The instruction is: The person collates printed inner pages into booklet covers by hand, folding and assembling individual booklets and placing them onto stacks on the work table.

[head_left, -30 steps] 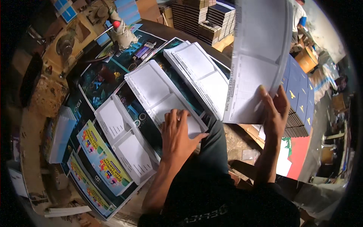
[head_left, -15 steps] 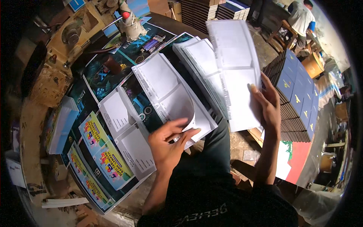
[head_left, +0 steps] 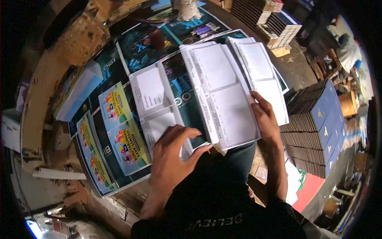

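White sheets with two printed panels lie over the middle stack on the desk, shifted a little toward its right so that a strip of the paper beneath shows along the left edge. Farthest to the left of the middle stack stands a thick pale-blue pile. Next, also well left of that stack and lower down, comes a narrow colourful pile, then a pair of yellow-and-blue covers joined end to end. Closer on the left of the middle stack lies another set of pale printed sheets, its lower part behind the left hand. That hand is at the near left corner of the middle stack, with its fingers curved and parted from the thumb; they grip nothing, and I cannot tell whether the thumb touches the paper. Dark printed posters spread beneath and behind the middle stack. On its right edge, the right hand has its fingers closed on the white sheets. Just right of the middle stack lies a further white stack. Farther right of it rises a tall block of dark-blue books with gold marks, and beyond those, an orange bucket.
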